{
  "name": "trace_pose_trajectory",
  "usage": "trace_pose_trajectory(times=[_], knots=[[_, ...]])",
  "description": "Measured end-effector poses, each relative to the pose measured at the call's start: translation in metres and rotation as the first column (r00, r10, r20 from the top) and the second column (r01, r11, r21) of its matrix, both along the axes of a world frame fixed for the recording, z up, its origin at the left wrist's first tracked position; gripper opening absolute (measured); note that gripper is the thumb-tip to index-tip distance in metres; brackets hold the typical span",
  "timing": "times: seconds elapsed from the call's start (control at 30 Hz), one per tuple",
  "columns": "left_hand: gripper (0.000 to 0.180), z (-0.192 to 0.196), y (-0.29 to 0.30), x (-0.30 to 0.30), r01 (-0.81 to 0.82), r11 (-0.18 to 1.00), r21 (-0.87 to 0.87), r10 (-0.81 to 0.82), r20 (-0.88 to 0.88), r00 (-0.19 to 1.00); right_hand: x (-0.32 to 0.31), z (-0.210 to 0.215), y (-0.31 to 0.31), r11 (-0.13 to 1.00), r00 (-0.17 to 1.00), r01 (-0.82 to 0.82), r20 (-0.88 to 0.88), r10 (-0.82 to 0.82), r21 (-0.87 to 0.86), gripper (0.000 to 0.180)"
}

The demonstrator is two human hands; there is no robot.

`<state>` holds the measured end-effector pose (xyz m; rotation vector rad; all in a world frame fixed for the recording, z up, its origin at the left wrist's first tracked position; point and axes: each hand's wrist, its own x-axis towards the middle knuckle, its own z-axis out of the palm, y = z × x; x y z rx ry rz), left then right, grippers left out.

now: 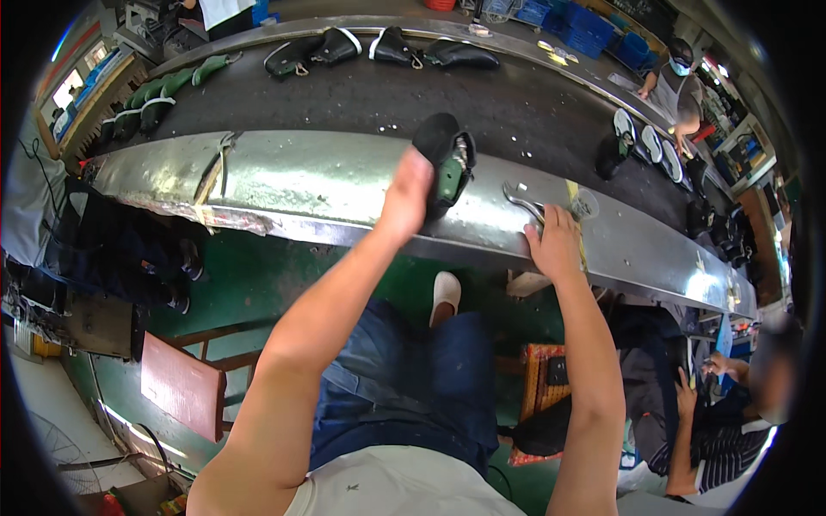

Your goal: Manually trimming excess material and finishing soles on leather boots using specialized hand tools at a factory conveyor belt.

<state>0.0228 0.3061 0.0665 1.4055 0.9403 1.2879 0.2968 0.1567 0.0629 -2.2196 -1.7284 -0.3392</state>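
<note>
My left hand [406, 196] is closed around a black shoe [439, 138] with a green shoe last in it, held up over the metal edge of the bench. The shoe's opening faces right, and the green of the last shows there. My right hand [557, 242] rests at the metal rim with its fingers curled over the handle of metal pincers [521, 199]. Their curved jaws point away to the left and lie on the metal surface. The lower part of the handles is hidden under my fingers.
A dark conveyor belt [344, 107] runs behind the metal edge [318, 172]. Several black shoes [337, 46] stand along its far side, green lasts [172, 82] at left, white-soled shoes [652, 144] at right. Co-workers sit or stand around. A stool [181, 385] is at lower left.
</note>
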Motion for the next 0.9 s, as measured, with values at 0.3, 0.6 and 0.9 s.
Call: trace_pose_trajectory(times=[0.3,0.6,0.9], knots=[[0.105,0.000,0.029,0.019,0.185,0.966,0.182,-0.120,-0.316,0.941,0.005,-0.012,0.008,0.988,0.999,-0.013,-0.043,0.020,0.151,0.053],[0.064,0.003,0.201,0.079,0.037,0.985,-0.167,-0.056,-0.109,0.993,0.009,-0.010,0.010,0.989,0.990,0.016,-0.144,0.006,0.147,0.052],[0.047,-0.012,0.258,0.069,0.187,0.714,-0.675,0.011,0.278,0.961,0.011,-0.007,0.010,0.988,0.983,-0.006,-0.180,0.034,0.156,0.050]])
